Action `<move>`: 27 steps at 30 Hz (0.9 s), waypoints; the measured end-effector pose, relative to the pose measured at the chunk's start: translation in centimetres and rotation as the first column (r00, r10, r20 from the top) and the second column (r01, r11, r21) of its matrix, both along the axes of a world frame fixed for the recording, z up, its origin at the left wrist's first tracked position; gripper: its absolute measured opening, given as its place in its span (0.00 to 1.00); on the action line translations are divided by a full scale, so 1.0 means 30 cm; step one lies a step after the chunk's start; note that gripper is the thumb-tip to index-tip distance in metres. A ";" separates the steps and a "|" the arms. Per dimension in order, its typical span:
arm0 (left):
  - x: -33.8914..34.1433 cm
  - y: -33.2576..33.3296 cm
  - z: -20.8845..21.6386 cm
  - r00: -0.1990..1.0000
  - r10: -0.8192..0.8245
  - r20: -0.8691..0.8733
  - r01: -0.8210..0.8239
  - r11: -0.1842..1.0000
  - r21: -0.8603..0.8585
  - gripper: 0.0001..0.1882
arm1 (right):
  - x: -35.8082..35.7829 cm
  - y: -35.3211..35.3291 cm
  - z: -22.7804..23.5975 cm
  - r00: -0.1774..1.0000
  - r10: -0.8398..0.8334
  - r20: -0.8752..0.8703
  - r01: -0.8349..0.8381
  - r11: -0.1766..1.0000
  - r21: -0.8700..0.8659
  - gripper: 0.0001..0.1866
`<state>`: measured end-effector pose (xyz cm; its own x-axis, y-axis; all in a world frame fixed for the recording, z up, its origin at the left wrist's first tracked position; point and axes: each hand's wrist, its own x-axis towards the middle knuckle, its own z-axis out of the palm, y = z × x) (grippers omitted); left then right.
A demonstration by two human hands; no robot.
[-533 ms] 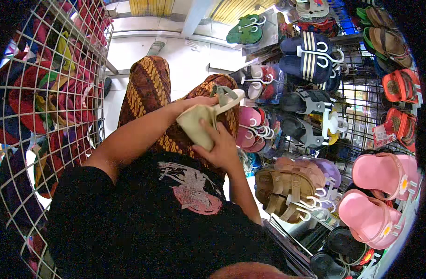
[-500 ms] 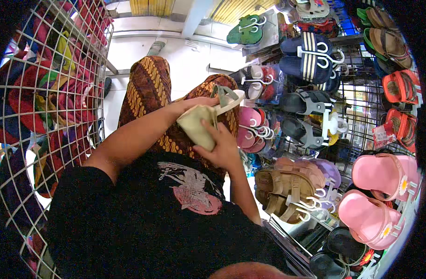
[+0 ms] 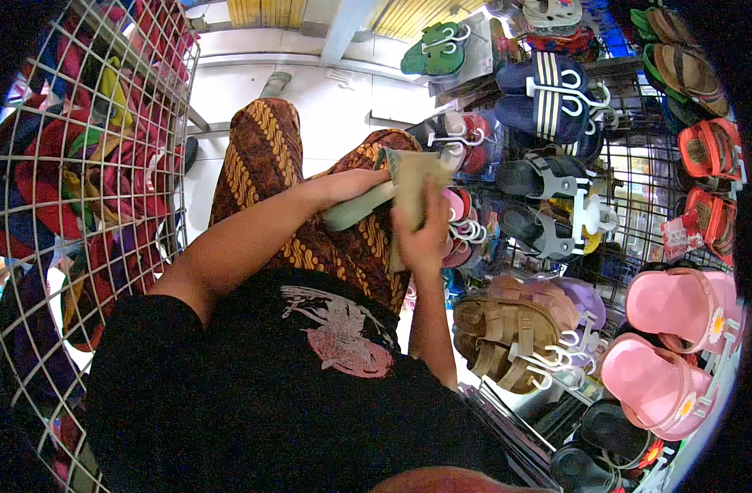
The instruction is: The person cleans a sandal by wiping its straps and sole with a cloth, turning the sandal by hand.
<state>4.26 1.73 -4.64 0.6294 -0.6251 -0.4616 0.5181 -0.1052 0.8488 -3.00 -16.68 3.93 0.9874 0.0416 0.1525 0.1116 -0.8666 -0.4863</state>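
Note:
Over my lap, my left hand (image 3: 355, 186) is closed around a pale grey-green sandal (image 3: 358, 210). Its rounded sole end points down and left. A darker strap shows near my fingertips, and the cloth covers the rest of the sandal. My right hand (image 3: 423, 237) grips a beige cloth (image 3: 411, 182), pressed against the sandal's upper right part. The cloth's upper edge is smeared by motion, and a lower corner hangs beneath my palm. My knees, in brown and gold patterned trousers (image 3: 261, 156), lie under both hands.
At my left stands a wire-mesh basket (image 3: 88, 156) full of colourful goods. Along my right, a black grid rack (image 3: 626, 181) carries hanging footwear: navy slides (image 3: 548, 119), brown sandals (image 3: 503, 329) and pink clogs (image 3: 651, 378). Green sandals (image 3: 433, 51) hang farther off, near white floor tiles (image 3: 331, 107).
My right hand has moved up and right with the cloth, which is now more spread out. The sandal has turned, so a sole end shows below my left hand.

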 end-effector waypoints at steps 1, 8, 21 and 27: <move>-0.005 0.020 0.063 0.991 0.011 -0.131 -0.009 1.000 0.017 0.27 | 0.003 0.000 0.006 1.000 0.005 0.001 -0.005 1.000 0.001 0.39; -0.006 -0.002 -0.087 0.975 -0.018 -0.221 -0.068 0.926 -0.372 0.20 | -0.087 0.051 0.071 0.864 0.477 -0.162 -0.487 0.873 -0.030 0.39; -0.019 -0.006 -0.097 0.941 0.040 -0.335 -0.152 0.937 -0.315 0.27 | -0.084 0.052 0.015 0.950 0.291 0.115 -0.299 0.953 0.059 0.39; -0.039 -0.034 -0.062 0.969 0.238 -0.071 -0.248 0.895 -0.371 0.25 | -0.073 0.038 -0.005 0.979 0.165 0.122 -0.176 0.980 0.090 0.38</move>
<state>3.09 0.71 -6.51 0.7757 -0.5834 -0.2405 0.5070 0.3493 0.7880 -5.18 -15.55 3.79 0.9432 0.1869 0.2748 0.3130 -0.7778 -0.5450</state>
